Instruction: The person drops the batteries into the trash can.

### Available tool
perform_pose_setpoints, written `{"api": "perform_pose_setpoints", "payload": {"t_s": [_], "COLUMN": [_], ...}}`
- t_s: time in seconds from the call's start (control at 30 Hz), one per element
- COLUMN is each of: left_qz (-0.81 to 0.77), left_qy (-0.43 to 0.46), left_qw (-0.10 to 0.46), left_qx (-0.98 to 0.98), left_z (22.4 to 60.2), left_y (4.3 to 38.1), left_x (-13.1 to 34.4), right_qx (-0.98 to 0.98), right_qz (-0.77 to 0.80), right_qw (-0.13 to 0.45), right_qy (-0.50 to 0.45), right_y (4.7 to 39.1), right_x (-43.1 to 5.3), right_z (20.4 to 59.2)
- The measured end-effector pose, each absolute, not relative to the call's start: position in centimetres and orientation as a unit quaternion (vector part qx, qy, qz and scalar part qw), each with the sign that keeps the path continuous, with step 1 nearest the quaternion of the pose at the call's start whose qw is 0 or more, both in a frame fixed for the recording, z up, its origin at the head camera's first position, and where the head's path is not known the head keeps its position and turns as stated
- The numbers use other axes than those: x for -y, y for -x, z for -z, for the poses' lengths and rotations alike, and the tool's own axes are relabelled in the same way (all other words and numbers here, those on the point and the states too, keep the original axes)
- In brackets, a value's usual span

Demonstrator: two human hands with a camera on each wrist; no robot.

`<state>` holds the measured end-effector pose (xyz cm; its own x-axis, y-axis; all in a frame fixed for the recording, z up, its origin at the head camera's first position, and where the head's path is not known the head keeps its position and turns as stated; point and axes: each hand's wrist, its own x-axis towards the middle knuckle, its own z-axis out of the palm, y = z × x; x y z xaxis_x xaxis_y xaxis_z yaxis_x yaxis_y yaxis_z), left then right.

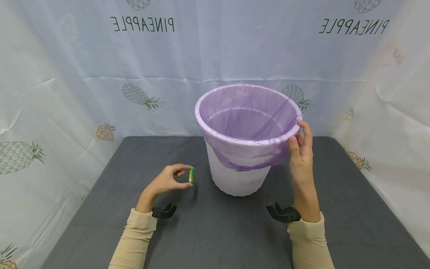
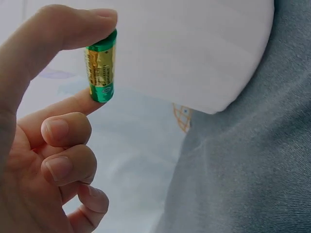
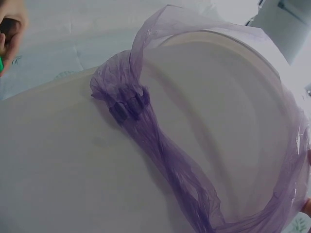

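Note:
My left hand (image 1: pixel 168 180) pinches a small green and yellow battery (image 1: pixel 191 175) between thumb and index finger. In the left wrist view the battery (image 2: pixel 101 70) is held by its two ends, and the other fingers are curled beneath. To its right stands a white trash can (image 1: pixel 236 183), upright and lined with a translucent purple trash bag (image 1: pixel 225 158) folded over the rim. At the can's right side my right hand (image 1: pixel 302 157) grips the bag-covered rim, thumb on the outside. The right wrist view shows the bag's bunched edge (image 3: pixel 170 160) hanging against the can (image 3: pixel 73 160).
A dark grey cloth (image 1: pixel 215 239) covers the table under the can. Behind and at both sides hangs a pale curtain (image 1: pixel 188 108) printed with pineapples. Each wrist wears a black camera mount (image 1: pixel 164 211).

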<state>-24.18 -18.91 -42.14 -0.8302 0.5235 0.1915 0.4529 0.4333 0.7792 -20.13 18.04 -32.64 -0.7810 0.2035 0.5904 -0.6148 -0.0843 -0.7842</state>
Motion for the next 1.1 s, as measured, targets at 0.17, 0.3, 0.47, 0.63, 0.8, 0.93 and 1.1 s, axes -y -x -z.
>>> {"api": "perform_pose_setpoints", "payload": {"t_s": [0.17,0.3,0.47,0.63,0.8,0.93,1.1], "left_qz": [-0.448,-0.453,-0.463,-0.469,-0.462,-0.457,-0.457], "left_qy": [-0.281,-0.274,-0.269,-0.259,-0.26,-0.28,-0.291], "left_qw": [0.019,0.006,-0.015,-0.03,-0.06,-0.092,-0.12], "left_qx": [-0.848,-0.848,-0.844,-0.844,-0.846,-0.84,-0.832], "left_z": [41.3,40.8,40.3,39.5,38.1,36.8,35.2], "left_y": [23.6,23.2,23.0,23.0,23.0,23.2,23.3], "left_x": [18.9,18.9,18.7,18.3,18.1,17.8,17.5], "right_qx": [0.614,0.616,0.614,0.606,0.609,0.611,0.61], "right_qz": [-0.717,-0.715,-0.713,-0.716,-0.716,-0.716,-0.722], "right_qw": [0.286,0.286,0.286,0.287,0.284,0.286,0.283], "right_qy": [-0.164,-0.166,-0.18,-0.193,-0.188,-0.178,-0.162], "right_y": [20.0,20.1,20.0,20.1,20.2,20.0,19.8], "right_x": [-18.0,-18.0,-18.0,-18.1,-18.1,-17.9,-17.8], "right_z": [32.5,32.6,32.4,32.3,32.4,32.4,32.3]}}
